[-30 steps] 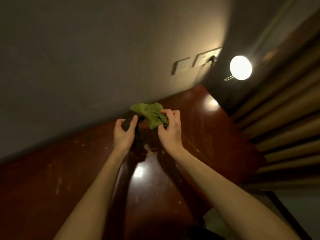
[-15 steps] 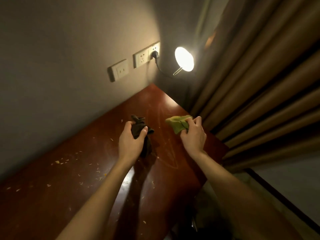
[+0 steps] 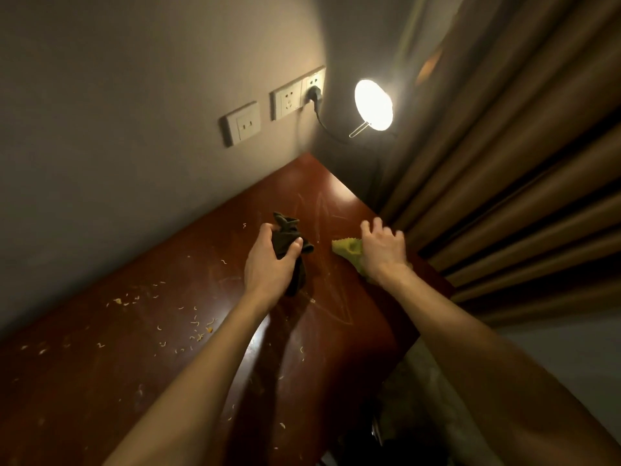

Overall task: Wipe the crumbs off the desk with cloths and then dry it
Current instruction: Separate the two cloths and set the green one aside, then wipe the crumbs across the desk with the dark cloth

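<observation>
- Over at the right end of the counter point(image 3: 363, 331), by the curtain point(image 3: 504, 163) and under the lamp point(image 3: 373, 104), both hands are out; this looks like the very start of the wiping step
- left hand point(image 3: 268, 260) has the dark cloth point(image 3: 285, 230) bunched up; its fingers point(image 3: 265, 230) and thumb are clamped round it, and the loose end hangs down to the counter
- right hand point(image 3: 383, 250) sits over the green cloth point(image 3: 346, 248), which lies flat on the counter near the right edge; its fingers point(image 3: 378, 225) are spread apart and raised, gripping nothing; whether the palm presses the cloth I cannot tell
- crumbs point(image 3: 198, 322) are scattered over the left and middle of the counter, well apart from both cloths; none look gathered, so the wipe proper is not yet begun, and the drying is further off
- my guess: the dark cloth does the sweeping and the green one waits for the drying
- next move calls for the dark cloth to be opened or flattened, laid on the counter and drawn through the crumbs toward one edge; a bunched wad may skip the small bits
</observation>
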A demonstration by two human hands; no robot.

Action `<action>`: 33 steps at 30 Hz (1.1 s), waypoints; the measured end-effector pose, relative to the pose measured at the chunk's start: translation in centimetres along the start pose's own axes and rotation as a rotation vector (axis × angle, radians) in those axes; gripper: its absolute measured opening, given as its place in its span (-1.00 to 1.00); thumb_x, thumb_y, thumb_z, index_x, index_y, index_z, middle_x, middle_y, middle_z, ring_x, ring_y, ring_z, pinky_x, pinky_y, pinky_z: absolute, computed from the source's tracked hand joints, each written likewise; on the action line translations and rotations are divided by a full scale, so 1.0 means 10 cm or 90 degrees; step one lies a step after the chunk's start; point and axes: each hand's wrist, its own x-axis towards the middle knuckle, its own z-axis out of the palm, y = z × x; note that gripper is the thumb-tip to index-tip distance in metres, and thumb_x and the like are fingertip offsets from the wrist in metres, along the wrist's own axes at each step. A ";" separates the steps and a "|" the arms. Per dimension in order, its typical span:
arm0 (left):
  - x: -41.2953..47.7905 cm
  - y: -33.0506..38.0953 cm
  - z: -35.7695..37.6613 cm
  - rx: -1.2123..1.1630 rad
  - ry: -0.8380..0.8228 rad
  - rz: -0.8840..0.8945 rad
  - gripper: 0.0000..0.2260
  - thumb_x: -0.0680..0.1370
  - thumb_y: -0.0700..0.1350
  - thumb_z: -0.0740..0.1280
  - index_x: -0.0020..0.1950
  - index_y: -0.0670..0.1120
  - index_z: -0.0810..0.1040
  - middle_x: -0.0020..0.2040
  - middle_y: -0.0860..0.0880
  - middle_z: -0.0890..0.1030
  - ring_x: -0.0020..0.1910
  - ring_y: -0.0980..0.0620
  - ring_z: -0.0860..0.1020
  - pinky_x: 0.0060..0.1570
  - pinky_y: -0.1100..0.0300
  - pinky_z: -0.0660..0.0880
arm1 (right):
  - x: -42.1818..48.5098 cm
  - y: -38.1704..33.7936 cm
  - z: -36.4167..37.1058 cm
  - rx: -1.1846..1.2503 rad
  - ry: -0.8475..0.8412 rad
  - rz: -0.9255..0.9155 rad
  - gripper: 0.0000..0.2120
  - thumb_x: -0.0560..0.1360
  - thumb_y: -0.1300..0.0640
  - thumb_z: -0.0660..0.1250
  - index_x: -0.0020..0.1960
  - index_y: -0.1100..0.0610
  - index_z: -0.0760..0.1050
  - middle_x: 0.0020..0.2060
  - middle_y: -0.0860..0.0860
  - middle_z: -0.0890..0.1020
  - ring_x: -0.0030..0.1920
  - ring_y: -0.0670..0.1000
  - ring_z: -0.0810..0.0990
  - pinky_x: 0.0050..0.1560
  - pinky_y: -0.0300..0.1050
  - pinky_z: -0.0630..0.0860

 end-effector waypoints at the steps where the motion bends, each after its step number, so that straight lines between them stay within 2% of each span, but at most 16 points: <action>1: -0.01 0.02 -0.07 -0.004 0.013 -0.007 -0.74 0.62 0.15 0.39 0.19 0.12 0.39 0.05 0.10 0.64 0.02 0.02 0.66 0.01 -0.07 0.63 | 0.02 -0.16 -0.25 0.106 0.050 -0.036 -0.44 0.58 0.01 0.41 0.53 0.10 0.35 0.42 0.13 0.45 0.27 0.18 0.58 0.25 0.11 0.56; 2: -0.02 0.03 -0.16 -0.015 0.030 -0.018 -0.73 0.62 0.14 0.39 0.19 0.10 0.37 0.02 0.09 0.63 0.01 -0.01 0.66 -0.01 -0.05 0.61 | 0.03 -0.35 -0.50 0.264 0.080 -0.061 -0.58 0.61 0.05 0.35 0.43 0.11 0.45 0.31 0.11 0.53 0.18 0.14 0.61 0.14 0.05 0.58; 4: -0.05 0.05 -0.36 -0.071 0.062 -0.044 -0.71 0.63 0.11 0.38 0.19 0.05 0.34 -0.01 0.07 0.62 0.01 -0.07 0.66 0.01 -0.08 0.60 | -0.09 -0.81 -0.94 0.560 0.061 -0.102 -0.83 0.60 0.12 0.33 0.18 0.10 0.57 -0.01 0.04 0.62 -0.08 0.00 0.61 -0.08 -0.08 0.51; 6: -0.10 0.05 -0.63 -0.155 0.111 -0.052 -0.71 0.62 0.13 0.35 0.18 0.04 0.32 -0.01 0.01 0.62 0.03 -0.09 0.66 0.08 -0.17 0.60 | -0.33 -1.29 -1.23 0.658 0.019 -0.204 -0.88 0.59 0.07 0.39 0.09 0.09 0.59 -0.12 -0.01 0.63 -0.23 -0.12 0.55 -0.16 -0.18 0.45; 8: -0.18 -0.01 -0.96 -0.206 0.184 -0.043 -0.77 0.62 0.14 0.27 0.16 0.09 0.32 0.05 -0.01 0.62 0.08 -0.08 0.65 0.17 -0.23 0.58 | -0.64 -1.79 -1.33 0.665 -0.040 -0.333 -0.79 0.61 -0.02 0.40 0.16 0.08 0.60 -0.04 0.00 0.61 -0.14 -0.15 0.57 -0.07 -0.30 0.47; 10: -0.31 -0.09 -1.35 -0.242 0.249 -0.049 -0.81 0.63 0.19 0.19 0.14 0.13 0.36 0.09 0.02 0.63 0.13 -0.02 0.64 0.25 -0.19 0.55 | -0.90 -2.22 -1.35 0.689 -0.056 -0.394 -0.71 0.63 -0.08 0.37 0.24 0.08 0.57 0.05 0.01 0.55 -0.01 -0.17 0.56 0.05 -0.42 0.43; 13: -0.58 -0.30 -1.98 -0.305 0.333 -0.043 -0.83 0.68 0.15 0.14 0.09 0.13 0.47 -0.03 0.17 0.64 0.03 0.15 0.62 0.14 0.05 0.52 | -1.24 -2.83 -1.40 0.730 -0.035 -0.462 -0.72 0.65 -0.04 0.36 0.26 0.12 0.54 0.09 0.08 0.53 -0.04 -0.20 0.54 0.04 -0.50 0.38; 17: -1.09 -0.69 -2.77 -0.302 0.363 -0.037 -0.91 0.70 -0.07 0.23 0.07 0.02 0.53 -0.02 0.00 0.62 0.01 0.10 0.61 0.10 0.08 0.49 | -1.70 -3.56 -1.40 0.741 -0.105 -0.554 -0.81 0.63 0.04 0.39 0.17 0.09 0.49 0.06 0.07 0.45 -0.06 -0.06 0.56 0.02 -0.38 0.47; 20: -1.52 -0.97 -3.26 -0.294 0.390 -0.072 -0.90 0.67 -0.04 0.26 0.02 -0.01 0.54 -0.06 -0.05 0.62 -0.02 0.02 0.61 0.01 0.08 0.51 | -2.08 -4.04 -1.41 0.737 -0.142 -0.619 -0.86 0.60 0.19 0.42 0.03 0.07 0.46 0.02 0.06 0.48 -0.01 -0.03 0.58 0.02 -0.32 0.49; 24: -2.07 -1.34 -3.73 -0.258 0.456 -0.123 -0.85 0.61 0.06 0.29 -0.16 0.14 0.51 -0.12 -0.05 0.57 -0.06 -0.01 0.55 0.00 0.00 0.45 | -2.52 -4.57 -1.35 0.746 -0.170 -0.633 -0.79 0.48 0.45 0.35 -0.07 0.17 0.48 -0.11 0.10 0.57 -0.17 -0.01 0.53 -0.14 -0.28 0.42; 26: -2.29 -1.53 -3.90 -0.225 0.517 -0.167 -0.85 0.56 0.16 0.29 -0.20 0.20 0.47 -0.10 -0.08 0.48 -0.10 0.01 0.48 0.00 -0.01 0.39 | -2.70 -4.80 -1.30 0.797 -0.235 -0.614 -0.76 0.46 0.52 0.28 -0.06 0.20 0.49 -0.17 0.07 0.55 -0.24 -0.04 0.47 -0.16 -0.25 0.42; 27: -2.40 -1.61 -3.98 -0.219 0.544 -0.190 -0.85 0.52 0.18 0.27 -0.21 0.20 0.45 -0.10 -0.07 0.44 -0.12 0.01 0.45 -0.01 0.00 0.36 | -2.79 -4.90 -1.28 0.807 -0.268 -0.605 -0.73 0.46 0.53 0.24 -0.04 0.19 0.49 -0.16 0.04 0.54 -0.22 -0.07 0.47 -0.13 -0.23 0.43; 30: -2.67 -1.83 -4.21 -0.266 0.604 -0.234 -0.84 0.49 0.14 0.26 -0.26 0.16 0.39 -0.10 -0.06 0.38 -0.12 0.00 0.40 -0.01 -0.01 0.30 | -2.97 -5.17 -1.12 0.791 -0.331 -0.561 -0.66 0.47 0.46 0.14 -0.02 0.09 0.53 -0.18 -0.04 0.51 -0.17 -0.06 0.47 -0.10 -0.16 0.44; 33: -2.91 -2.00 -4.41 -0.351 0.660 -0.220 -0.81 0.51 0.03 0.30 -0.24 0.07 0.34 -0.14 -0.03 0.37 -0.11 0.01 0.39 -0.01 0.01 0.27 | -3.08 -5.34 -1.03 0.775 -0.360 -0.490 -0.70 0.46 0.30 0.12 -0.15 -0.03 0.52 -0.29 -0.01 0.50 -0.32 0.06 0.45 -0.30 -0.18 0.34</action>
